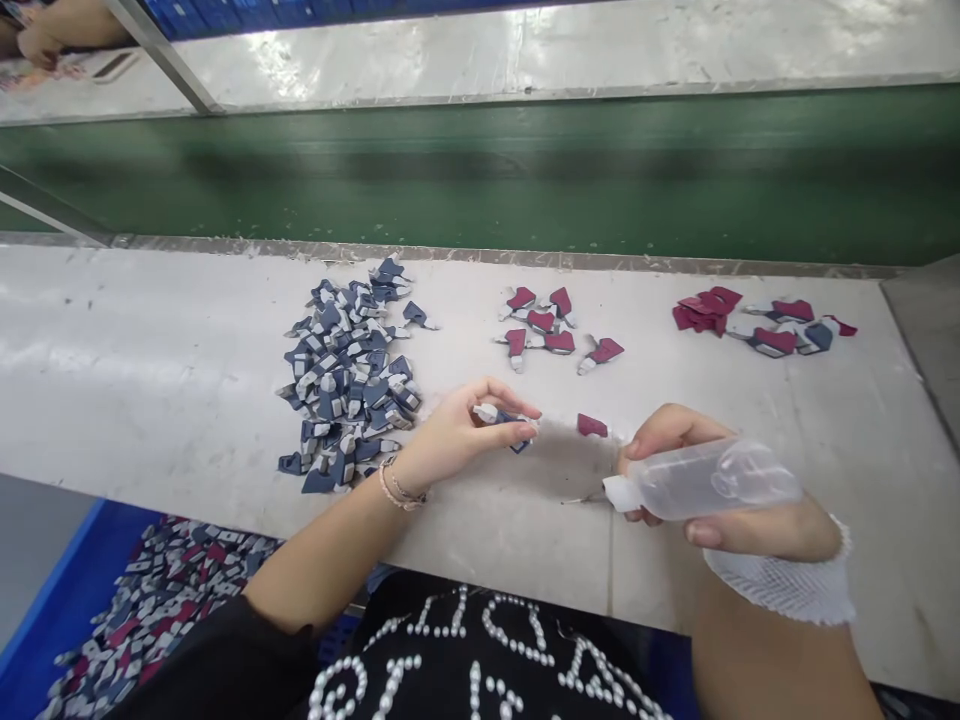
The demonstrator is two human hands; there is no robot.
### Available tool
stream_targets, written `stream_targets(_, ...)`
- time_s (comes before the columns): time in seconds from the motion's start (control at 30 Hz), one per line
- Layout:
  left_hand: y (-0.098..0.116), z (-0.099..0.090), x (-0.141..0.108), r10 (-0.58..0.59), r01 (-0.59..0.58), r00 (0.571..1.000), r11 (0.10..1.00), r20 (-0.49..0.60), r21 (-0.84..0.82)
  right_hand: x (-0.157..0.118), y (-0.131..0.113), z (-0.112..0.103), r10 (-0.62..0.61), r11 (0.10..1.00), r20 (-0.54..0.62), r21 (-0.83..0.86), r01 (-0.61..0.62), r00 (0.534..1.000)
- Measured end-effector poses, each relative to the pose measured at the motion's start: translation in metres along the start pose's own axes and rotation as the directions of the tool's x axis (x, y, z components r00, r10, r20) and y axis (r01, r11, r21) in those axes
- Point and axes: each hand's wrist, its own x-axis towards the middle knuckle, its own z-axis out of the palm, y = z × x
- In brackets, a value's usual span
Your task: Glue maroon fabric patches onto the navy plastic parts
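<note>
Nearest you, below the edge of the surface [150, 400], a blue bin [67, 600] sits at your left knee, heaped with small navy, grey and maroon pieces; it lies low and close, so stock is within reach of your left arm.

On the surface itself, your right hand [720, 500] is wrapped around a clear squeeze bottle [712, 478], lying nearly flat with its thin metal nozzle [585, 497] aimed left toward your other hand. The fingers are closed round the bottle's body, thumb underneath, a hold that looks suited to squeezing while steering the tip. A white mesh cuff [787, 585] covers that wrist.

Your left hand [457, 435] has its grip pinched shut on one navy-and-grey piece [504, 418], thumb and fingertips clamped at its edges, lifted just off the surface and turned so that a face shows toward the nozzle. A single maroon piece [592, 426] lies between your two hands.

Further out, the work is sorted in groups: a navy-and-grey pile [345, 380] to the left, a small cluster with maroon faces [547, 330] in the middle, and a mixed maroon group [757, 325] to the right, well apart from one another. Beyond runs a green conveyor belt [525, 170].
</note>
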Motion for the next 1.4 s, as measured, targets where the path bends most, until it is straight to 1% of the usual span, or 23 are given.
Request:
stream_targets(0.07,0.001,0.000,0.000,-0.013,0.012,0.999,1.000,0.042,0.014,0.001,-0.002,0.000,0.006,1.000,-0.022,-0.027,-0.006,1.000)
stream_targets(0.13,0.001,-0.001,0.000,-0.026,0.026,0.996,1.000,0.091,0.000,0.002,-0.004,0.001,0.018,0.998,-0.068,-0.053,-0.021,0.998)
stream_targets(0.23,-0.003,0.000,0.000,-0.058,0.053,0.989,0.998,0.139,0.044,0.004,-0.008,0.003,0.083,0.990,-0.153,-0.104,-0.100,0.985)
stream_targets(0.3,-0.004,0.002,-0.002,-0.044,0.032,0.989,0.996,0.138,0.088,0.004,-0.011,0.006,0.115,0.978,-0.216,-0.145,-0.149,0.970)
stream_targets(0.33,-0.004,0.004,-0.003,-0.012,0.002,0.990,0.997,0.141,0.071,0.005,-0.013,0.009,0.119,0.972,-0.247,-0.167,-0.163,0.962)
stream_targets(0.4,-0.004,0.009,-0.005,0.064,-0.059,0.982,0.998,0.178,-0.031,0.006,-0.018,0.018,0.089,0.963,-0.315,-0.214,-0.162,0.945)
stream_targets(0.47,-0.005,0.013,-0.007,0.117,-0.084,0.968,0.985,0.221,-0.151,0.007,-0.023,0.030,0.041,0.945,-0.396,-0.282,-0.164,0.917)
stream_targets(0.57,-0.006,0.017,-0.008,0.118,-0.063,0.964,0.971,0.236,-0.231,0.008,-0.027,0.052,-0.076,0.887,-0.459,-0.437,-0.150,0.885)
stream_targets(0.7,-0.007,0.019,-0.009,0.108,-0.046,0.968,0.964,0.226,-0.261,0.010,-0.026,0.070,-0.238,0.784,-0.489,-0.607,-0.131,0.839)
stream_targets(0.73,-0.007,0.019,-0.009,0.106,-0.046,0.968,0.966,0.226,-0.256,0.011,-0.025,0.071,-0.263,0.764,-0.490,-0.631,-0.130,0.831)
stream_targets(0.77,-0.006,0.019,-0.009,0.105,-0.047,0.968,0.968,0.226,-0.247,0.012,-0.025,0.073,-0.279,0.750,-0.477,-0.650,-0.121,0.834)
stream_targets(0.87,-0.006,0.018,-0.009,0.107,-0.058,0.969,0.975,0.224,-0.215,0.016,-0.025,0.073,-0.289,0.731,-0.434,-0.676,-0.096,0.853)
stream_targets(1.07,-0.009,0.016,-0.009,0.125,-0.080,0.966,0.977,0.227,-0.196,0.020,-0.026,0.072,-0.272,0.721,-0.448,-0.681,-0.129,0.852)
stream_targets(1.27,-0.008,0.018,-0.008,0.120,-0.089,0.972,0.984,0.202,-0.155,0.022,-0.028,0.074,-0.331,0.641,-0.368,-0.763,-0.079,0.869)
stream_targets(1.4,-0.007,0.018,-0.008,0.117,-0.095,0.974,0.989,0.195,-0.116,0.021,-0.028,0.076,-0.342,0.616,-0.404,-0.778,-0.122,0.849)
